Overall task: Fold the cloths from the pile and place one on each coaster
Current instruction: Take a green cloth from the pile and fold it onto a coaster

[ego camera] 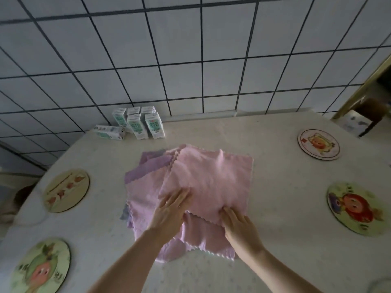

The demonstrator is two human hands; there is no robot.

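so the left hand (169, 210) has fingers together, flat on the fluffy square pink cloth (207, 178); the right hand (239, 227) sits at its scalloped edge, maybe pinching, can't tell.

Observed of the person: left hand (170, 210) and right hand (240, 226) bare, both forearms (131, 256) bare up to the frame edge, fingers (177, 199) slender; small pale glints on two left fingers, too blurred to identify.
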